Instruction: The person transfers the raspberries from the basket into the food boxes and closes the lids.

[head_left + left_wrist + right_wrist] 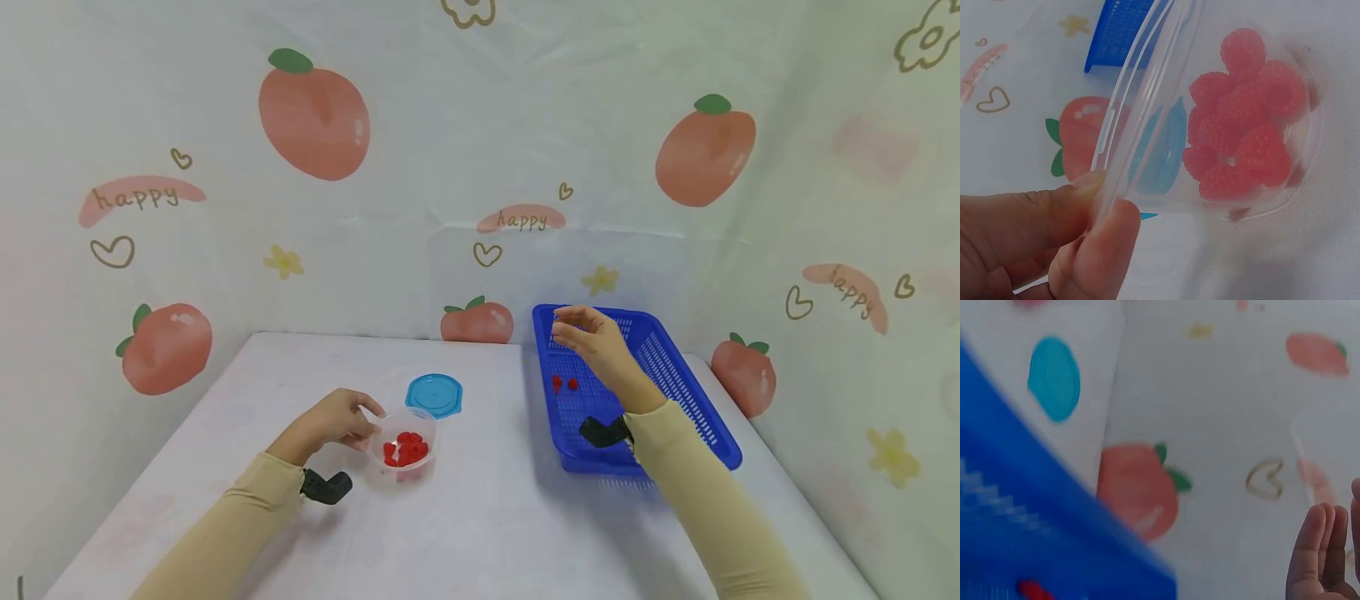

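My left hand [341,418] pinches the rim of a clear round plastic tub [432,427] between thumb and fingers. Several raspberries [1241,125] lie in a heap on the tub's bottom. Over the blue plastic basket [573,460] my right hand [596,342] is raised, its fingers fairly straight and apart from the thumb. I see nothing held in it. Inside the basket, near its left wall, are a few loose raspberries [573,384]; the forearm hides part of the basket floor. Only some right-hand fingers [1307,553] show at the right wrist view's edge.
A blue lid [435,395] lies flat on the white-covered table [480,517], just behind the tub. The basket stands on the right side of the table. Behind and beside the table hangs a fruit-printed cloth [405,250].
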The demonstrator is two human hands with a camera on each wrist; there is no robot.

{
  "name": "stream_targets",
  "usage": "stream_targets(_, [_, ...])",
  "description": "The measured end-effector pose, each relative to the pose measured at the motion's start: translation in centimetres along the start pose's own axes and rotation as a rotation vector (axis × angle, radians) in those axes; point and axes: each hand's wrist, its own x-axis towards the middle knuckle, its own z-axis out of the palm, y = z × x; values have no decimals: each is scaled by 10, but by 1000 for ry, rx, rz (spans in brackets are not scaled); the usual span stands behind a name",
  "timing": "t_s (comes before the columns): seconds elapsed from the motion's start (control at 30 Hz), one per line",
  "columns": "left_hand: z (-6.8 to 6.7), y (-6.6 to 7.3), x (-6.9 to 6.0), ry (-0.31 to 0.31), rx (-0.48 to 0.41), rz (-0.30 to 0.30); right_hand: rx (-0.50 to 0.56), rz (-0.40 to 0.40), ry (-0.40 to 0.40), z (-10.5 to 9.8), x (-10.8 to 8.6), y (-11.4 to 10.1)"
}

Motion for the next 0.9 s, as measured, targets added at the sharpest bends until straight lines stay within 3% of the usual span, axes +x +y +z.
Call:
stream_targets(0.27, [-1,0,-2,-7,-8,7,-261,121,79,-44,29,21])
stream_targets(0.43, [-1,0,-1,-12,-9,12,-329,199,101,-61,40,41])
stream_targets(0.9, [-1,-1,0,-9,-2,1,-546,363,78,-72,41,75])
